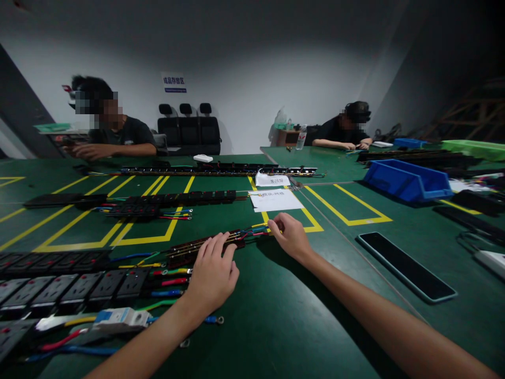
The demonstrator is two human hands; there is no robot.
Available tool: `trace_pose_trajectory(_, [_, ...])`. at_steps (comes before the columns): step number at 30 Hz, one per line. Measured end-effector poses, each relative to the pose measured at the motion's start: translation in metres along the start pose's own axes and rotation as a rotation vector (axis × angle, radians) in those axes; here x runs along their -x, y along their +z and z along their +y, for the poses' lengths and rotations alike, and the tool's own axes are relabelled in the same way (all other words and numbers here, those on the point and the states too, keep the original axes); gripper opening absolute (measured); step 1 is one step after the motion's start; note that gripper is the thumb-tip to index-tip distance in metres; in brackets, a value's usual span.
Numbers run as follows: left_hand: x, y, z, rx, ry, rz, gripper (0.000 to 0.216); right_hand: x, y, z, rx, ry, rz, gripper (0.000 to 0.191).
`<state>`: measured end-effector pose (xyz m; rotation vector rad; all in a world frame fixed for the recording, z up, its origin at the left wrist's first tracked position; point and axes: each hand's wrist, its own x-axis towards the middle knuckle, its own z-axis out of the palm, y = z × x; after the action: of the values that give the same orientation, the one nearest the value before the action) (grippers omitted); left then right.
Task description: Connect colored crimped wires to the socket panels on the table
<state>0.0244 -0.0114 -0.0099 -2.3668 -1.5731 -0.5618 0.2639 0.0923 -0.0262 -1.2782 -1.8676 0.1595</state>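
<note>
My left hand (pixel 213 267) lies palm down on a dark strip (pixel 183 250) with thin metal rails. Its fingers stretch across the strip, and the thumb is apart on the near side. Coloured wires (pixel 256 229) run from the strip's right end to my right hand (pixel 291 235). That hand is closed, thumb and fingers pinched round the wire ends; the exact grip is partly hidden. Black socket strips (pixel 79 287) with red, blue and yellow-green leads lie left of my left hand. A white and blue breaker (pixel 121 318) sits close to my left forearm.
More wired strips (pixel 177 198) lie farther back among yellow tape lines. White paper sheets (pixel 276 200) are beyond my right hand. On the right are a phone (pixel 406 266) and a blue bin (pixel 408 181). Two people (pixel 122 139) sit across the green table.
</note>
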Motion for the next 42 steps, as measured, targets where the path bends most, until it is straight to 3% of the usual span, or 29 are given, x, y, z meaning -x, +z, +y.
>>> trace_pose_trajectory(9, [0.000, 0.000, 0.000, -0.014, 0.004, 0.010, 0.051, 0.001, -0.001, -0.009, 0.241, 0.160, -0.114, 0.046])
trace_pose_trajectory(14, [-0.001, -0.002, 0.001, -0.041, 0.011, 0.001, 0.051, 0.000, 0.001, -0.003, 0.145, 0.074, -0.095, 0.040])
trace_pose_trajectory(23, [0.000, -0.001, 0.000, -0.038, 0.009, 0.005, 0.050, 0.001, 0.003, 0.002, 0.006, -0.065, 0.061, 0.034])
trace_pose_trajectory(32, [0.001, -0.002, 0.000, -0.028, 0.010, 0.006, 0.050, 0.001, 0.001, -0.001, 0.086, 0.024, 0.002, 0.038])
trace_pose_trajectory(37, [0.001, -0.002, 0.000, -0.007, 0.005, 0.013, 0.050, 0.001, -0.003, -0.006, 0.061, 0.085, 0.043, 0.030])
trace_pose_trajectory(42, [-0.001, -0.002, 0.001, -0.007, 0.005, 0.005, 0.050, 0.002, -0.004, -0.007, 0.101, 0.037, 0.019, 0.044])
